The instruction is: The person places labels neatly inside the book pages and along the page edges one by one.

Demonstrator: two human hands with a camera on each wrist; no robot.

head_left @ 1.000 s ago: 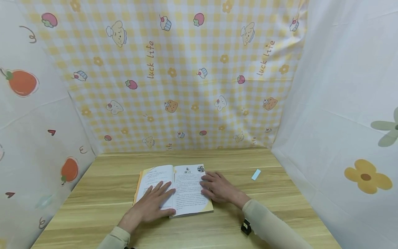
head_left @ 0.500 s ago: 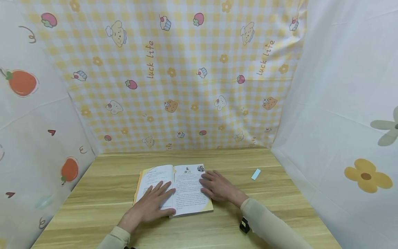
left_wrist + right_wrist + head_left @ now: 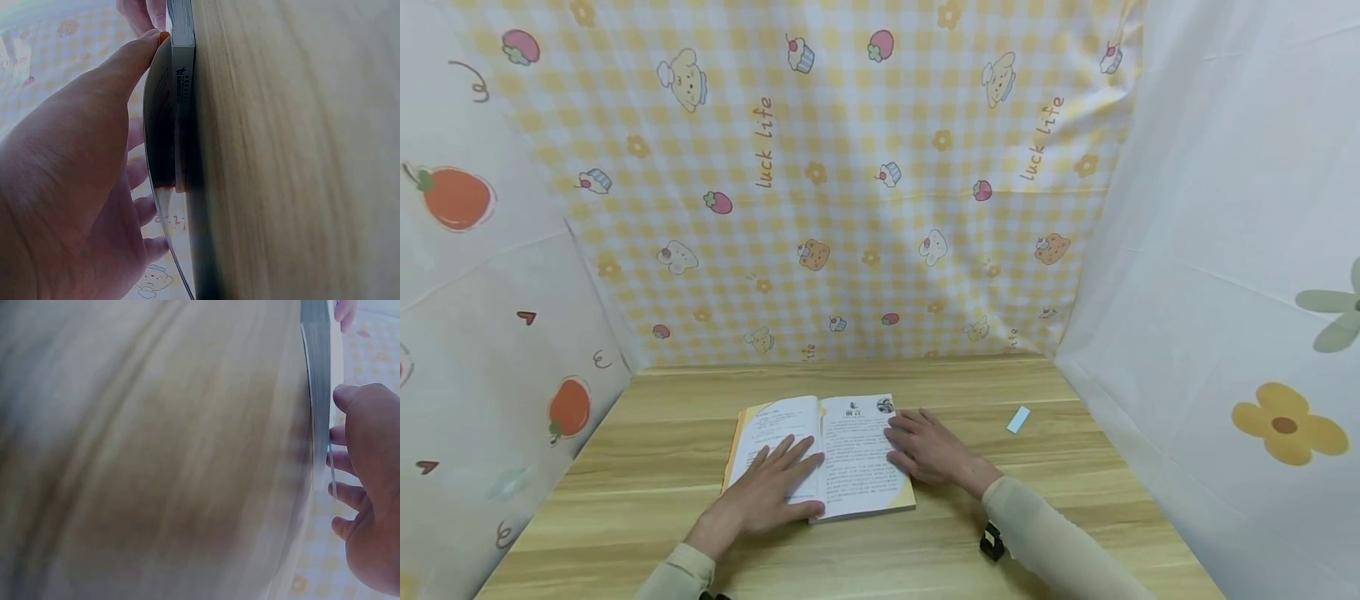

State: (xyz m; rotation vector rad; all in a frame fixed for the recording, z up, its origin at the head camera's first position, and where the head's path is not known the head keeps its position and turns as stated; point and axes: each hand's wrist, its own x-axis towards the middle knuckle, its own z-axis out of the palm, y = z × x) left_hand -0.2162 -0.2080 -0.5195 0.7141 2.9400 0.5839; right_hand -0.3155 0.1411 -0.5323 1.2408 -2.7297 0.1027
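Observation:
An open book [image 3: 859, 467] lies on the table, its right page headed by a large printed title. Across the lower left page my left hand [image 3: 767, 493] rests with fingers spread, the thumb by the gutter. In the left wrist view the left page [image 3: 149, 119] bows up off the layer below. At the book's right edge, my right hand [image 3: 931, 450] rests its fingertips on the page margin. The right wrist view shows the thumb [image 3: 353, 397] beside the page block [image 3: 317, 394]; a thin pale edge crosses the fingers, and what it belongs to is unclear.
A small light-blue strip [image 3: 1017, 419] lies on the wooden table [image 3: 670, 417], to the right of the book. A yellow checked cloth [image 3: 850, 208] hangs behind the table; white printed cloths stand at both sides.
My right hand has shifted very slightly along the right page's edge. The left hand and the book stay in place.

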